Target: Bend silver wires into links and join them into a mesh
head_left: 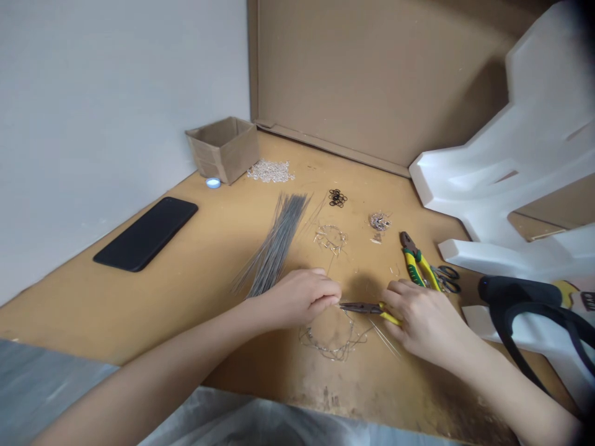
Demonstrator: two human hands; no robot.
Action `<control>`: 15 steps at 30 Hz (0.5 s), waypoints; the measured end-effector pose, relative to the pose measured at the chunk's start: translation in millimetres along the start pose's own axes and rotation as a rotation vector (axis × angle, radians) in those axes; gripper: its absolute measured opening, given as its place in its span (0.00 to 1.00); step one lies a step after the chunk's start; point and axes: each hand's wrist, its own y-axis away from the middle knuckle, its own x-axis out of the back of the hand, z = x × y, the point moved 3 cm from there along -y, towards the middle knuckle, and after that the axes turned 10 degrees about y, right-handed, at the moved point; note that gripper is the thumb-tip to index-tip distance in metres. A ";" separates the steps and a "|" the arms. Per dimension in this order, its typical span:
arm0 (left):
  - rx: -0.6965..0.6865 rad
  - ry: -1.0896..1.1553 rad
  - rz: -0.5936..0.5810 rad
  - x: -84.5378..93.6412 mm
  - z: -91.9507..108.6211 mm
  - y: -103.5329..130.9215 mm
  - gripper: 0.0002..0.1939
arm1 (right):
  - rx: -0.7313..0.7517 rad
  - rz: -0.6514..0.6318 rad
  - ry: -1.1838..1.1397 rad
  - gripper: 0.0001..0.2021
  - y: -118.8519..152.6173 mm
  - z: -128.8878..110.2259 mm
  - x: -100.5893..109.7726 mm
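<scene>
Yellow handles sit in the right hand, whose fingers are curled round the long-nose pliers, the dark nose pointing towards the left hand. The left hand's grip is pressed together, thumb against fingers, pinching the upper side of a wire ring right by the plier tips; the exact strand is too small to make out. That ring, its thin ends looping outward, lies low over the desk, between the 2 forearms and near the front edge. A few loose wires lie just below the right hand. Beyond the left hand is a 2nd ring of bent wire, and to its left a thick grey bundle of straight wires, partly covered by the left forearm. Farther back are a small pile of black loops, a rounded wire piece and a spread of clear beads beside an open cardboard box. A black phone lies at the left, near the wall. Past the right hand, green-and-yellow pliers lie next to scissors, with white foam farther right.
</scene>
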 end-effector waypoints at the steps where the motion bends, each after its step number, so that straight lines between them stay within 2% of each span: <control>1: 0.002 0.001 0.000 0.0 -0.3 -0.1 0.13 | -0.007 -0.008 0.000 0.03 0.3 1.0 -0.1; 15: 0.013 -0.010 0.000 1.0 -0.7 -0.9 0.13 | -0.008 0.000 -0.013 0.04 0.0 -1.1 -8.5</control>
